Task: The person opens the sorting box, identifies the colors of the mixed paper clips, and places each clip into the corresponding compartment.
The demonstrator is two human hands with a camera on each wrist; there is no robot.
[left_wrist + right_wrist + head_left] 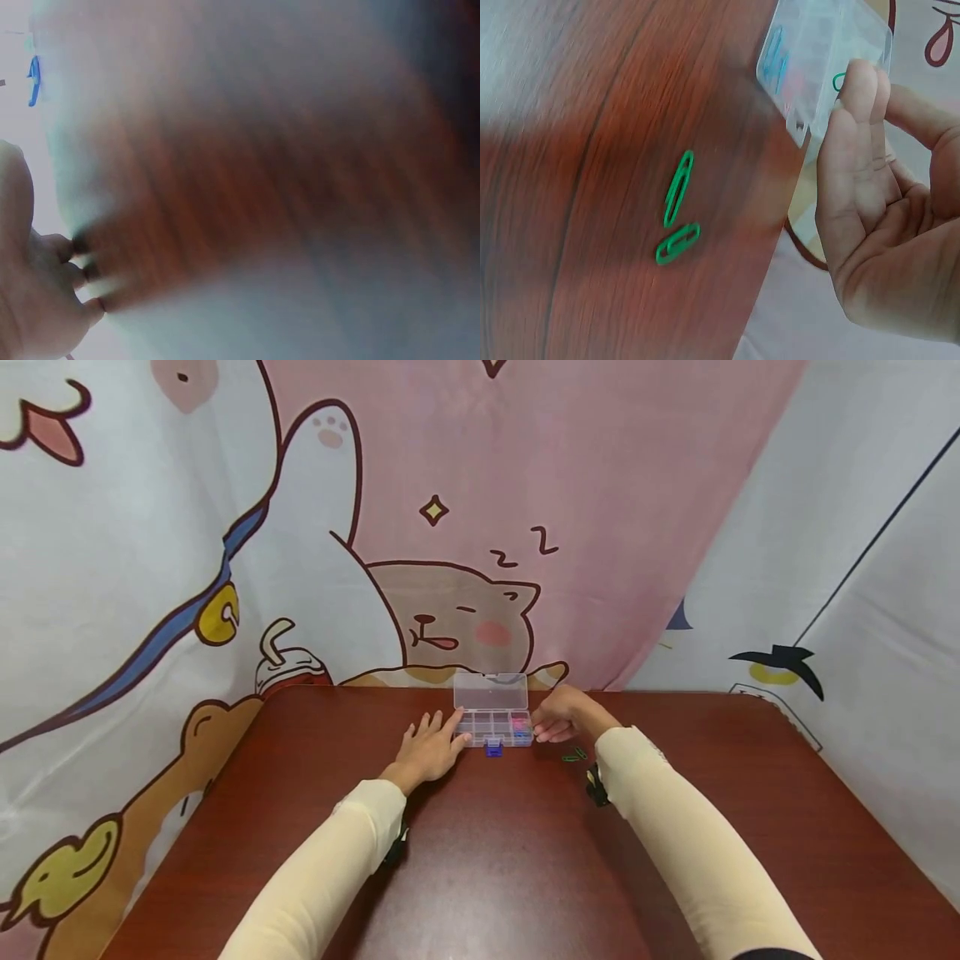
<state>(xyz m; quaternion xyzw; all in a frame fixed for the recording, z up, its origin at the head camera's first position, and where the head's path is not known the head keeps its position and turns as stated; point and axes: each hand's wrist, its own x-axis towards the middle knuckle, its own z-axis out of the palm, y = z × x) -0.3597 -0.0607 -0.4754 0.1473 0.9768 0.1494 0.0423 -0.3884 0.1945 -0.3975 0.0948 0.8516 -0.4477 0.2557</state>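
A clear plastic compartment box (474, 728) stands at the far side of the table with its lid (491, 693) raised. Pink paper clips (520, 724) and blue paper clips (778, 60) lie in its right-hand compartments. My left hand (430, 750), fingers spread, touches the box's left side. At the right end of the box, my right hand (558, 717) pinches a green paper clip (839, 81), mostly hidden by the fingertips. Two more green paper clips (678, 189) lie on the table below that hand.
The brown wooden table (495, 860) ends just behind the box, where a cartoon-printed curtain (600, 527) hangs. A blue latch (493, 748) sticks out at the box's front. The left wrist view is mostly blurred tabletop.
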